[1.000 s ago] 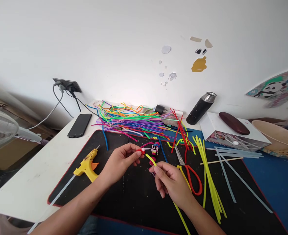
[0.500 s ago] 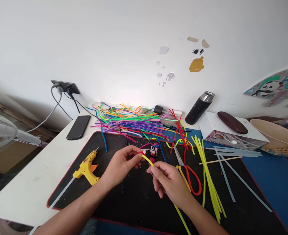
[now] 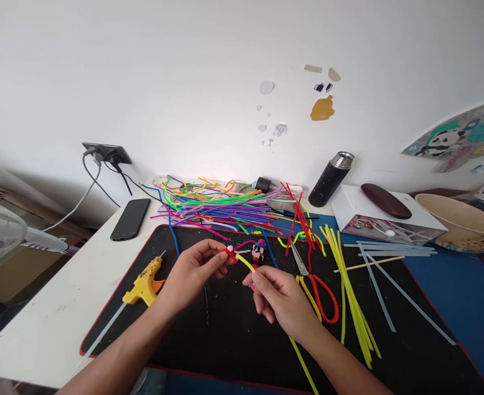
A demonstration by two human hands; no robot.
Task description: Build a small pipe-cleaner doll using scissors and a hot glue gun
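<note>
Between the fingertips of my left hand point(image 3: 203, 269) is a small red and white pipe-cleaner piece point(image 3: 231, 253), partly covered by the fingers. My right hand point(image 3: 281, 296) pinches a yellow pipe cleaner point(image 3: 247, 263); its short end points at the red piece, and a long yellow length shows below the hand. Whether the yellow end touches the red piece I cannot tell. Just behind my hands lies a small doll figure point(image 3: 258, 252) in pink, black, white and blue. Right of my right hand are scissors point(image 3: 314, 285) with red handles.
A yellow glue gun point(image 3: 145, 282) lies left on the black mat point(image 3: 225, 345), with a phone point(image 3: 130, 219) behind it. Many coloured pipe cleaners point(image 3: 225, 208) are heaped at the back. Yellow strips point(image 3: 353, 302), clear glue sticks point(image 3: 394, 249), a black flask point(image 3: 331, 178) and a white box point(image 3: 344, 208) stand right.
My left hand has shifted slightly left, away from my right hand, and more of the red and white piece shows. The yellow end now stands clear of the left fingertips. The view has shifted slightly.
</note>
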